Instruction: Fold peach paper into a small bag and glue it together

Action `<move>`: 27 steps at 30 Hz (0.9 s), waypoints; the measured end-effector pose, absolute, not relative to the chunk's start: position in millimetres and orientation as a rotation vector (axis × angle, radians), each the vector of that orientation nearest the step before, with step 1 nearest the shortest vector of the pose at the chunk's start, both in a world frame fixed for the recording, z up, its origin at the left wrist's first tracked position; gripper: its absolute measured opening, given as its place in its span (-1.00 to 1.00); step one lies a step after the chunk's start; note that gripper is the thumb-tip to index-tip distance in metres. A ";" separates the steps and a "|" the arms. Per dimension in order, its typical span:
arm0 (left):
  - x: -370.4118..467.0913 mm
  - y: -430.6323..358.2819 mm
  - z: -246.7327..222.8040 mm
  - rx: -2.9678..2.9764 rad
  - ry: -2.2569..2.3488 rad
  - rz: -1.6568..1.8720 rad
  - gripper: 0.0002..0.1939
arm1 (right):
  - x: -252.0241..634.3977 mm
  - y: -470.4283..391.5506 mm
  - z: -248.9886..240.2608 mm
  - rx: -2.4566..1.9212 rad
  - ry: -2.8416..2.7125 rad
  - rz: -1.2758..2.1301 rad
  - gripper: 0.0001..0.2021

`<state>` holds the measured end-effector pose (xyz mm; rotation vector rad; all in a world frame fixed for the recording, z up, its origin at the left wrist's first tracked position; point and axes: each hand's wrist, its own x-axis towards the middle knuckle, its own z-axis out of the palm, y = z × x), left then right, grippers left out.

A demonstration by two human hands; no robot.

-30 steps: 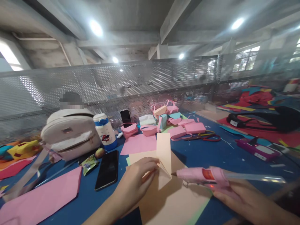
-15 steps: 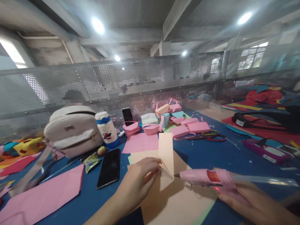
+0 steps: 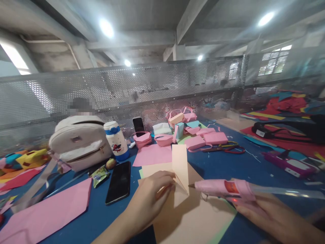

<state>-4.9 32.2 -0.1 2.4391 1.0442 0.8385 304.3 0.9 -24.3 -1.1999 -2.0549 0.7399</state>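
Note:
My left hand [image 3: 153, 196] pinches a folded cream paper piece [image 3: 180, 166], whose tall flap stands upright. Wrapped around a pink hot glue gun [image 3: 215, 188] is my right hand [image 3: 266, 211]. A clear glue stick [image 3: 286, 192] sticks out of the gun's back, and a small red light glows on its side. The dark nozzle sits close to the flap's right edge; whether it touches, I cannot tell. Underneath lie cream paper sheets [image 3: 193, 225], with a green edge showing below them.
A black phone [image 3: 118, 183], snack packet [image 3: 100, 176], bottle [image 3: 117, 140] and white backpack [image 3: 78, 142] are at left, behind a pink sheet [image 3: 48, 213]. Small pink paper bags [image 3: 215, 138] and scissors [image 3: 228, 147] lie farther back. A purple device [image 3: 289, 164] is at right.
The glue gun has shifted slightly upward along the flap's right edge. My left hand and the folded paper look nearly still.

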 end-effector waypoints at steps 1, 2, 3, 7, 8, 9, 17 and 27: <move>-4.7 32.2 0.4 2.439 1.043 0.836 -0.76 | 305.1 1.1 -23.7 -1.215 -2.094 0.753 -0.58; -4.6 32.2 0.6 2.441 1.040 0.835 -0.76 | 306.4 1.4 -23.8 -1.229 -2.140 0.769 -0.57; -4.6 32.1 0.8 2.444 1.037 0.839 -0.76 | 307.9 1.7 -24.3 -1.242 -2.167 0.773 -0.55; -5.5 31.6 0.6 2.458 1.050 0.844 -0.76 | 311.7 3.8 -25.5 -1.286 -2.146 0.727 -0.54; -5.6 31.4 0.6 2.462 1.055 0.847 -0.76 | 311.4 4.6 -24.4 -1.292 -2.141 0.722 -0.54; -5.6 31.1 0.8 2.464 1.058 0.847 -0.76 | 310.5 5.6 -22.7 -1.294 -2.137 0.724 -0.54; -5.2 31.2 0.9 2.464 1.055 0.861 -0.78 | 303.8 8.4 -10.4 -1.276 -2.075 0.691 -0.54; -5.5 32.3 -0.9 2.450 1.064 0.844 -0.77 | 306.0 10.5 -6.5 -1.268 -2.174 0.714 -0.52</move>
